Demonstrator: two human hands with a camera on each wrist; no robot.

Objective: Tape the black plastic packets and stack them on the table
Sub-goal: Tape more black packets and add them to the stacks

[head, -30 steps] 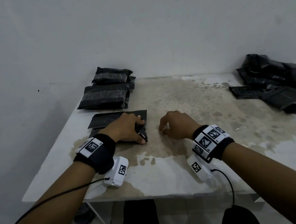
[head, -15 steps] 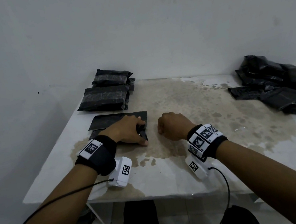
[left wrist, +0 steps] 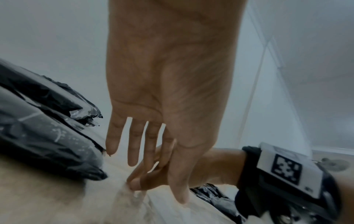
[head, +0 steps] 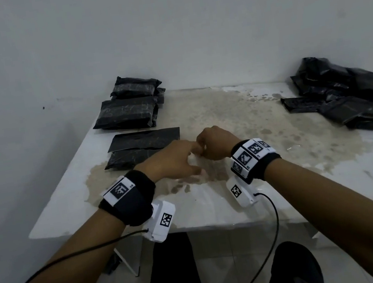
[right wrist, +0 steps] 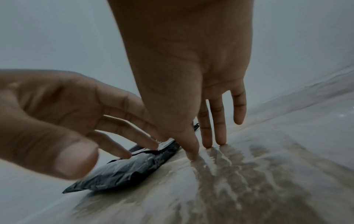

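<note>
A black plastic packet lies flat at the table's near left, its flap folded back and nothing holding it. Just right of it my two hands meet above the stained tabletop. My left hand is off the packet, fingers straight and spread. My right hand points its fingers down at the table. Its thumb and forefinger pinch what looks like a strip of clear tape, blurred and hard to make out. A stack of taped packets sits at the back left.
A loose pile of black packets lies at the far right by the wall. The white table has a large brown stain in the middle. Walls close off the left and back sides. My legs are below the front edge.
My left hand has left the packet and moved right to meet the right hand, its fingers now straight. The right hand shifted slightly left and forward.
</note>
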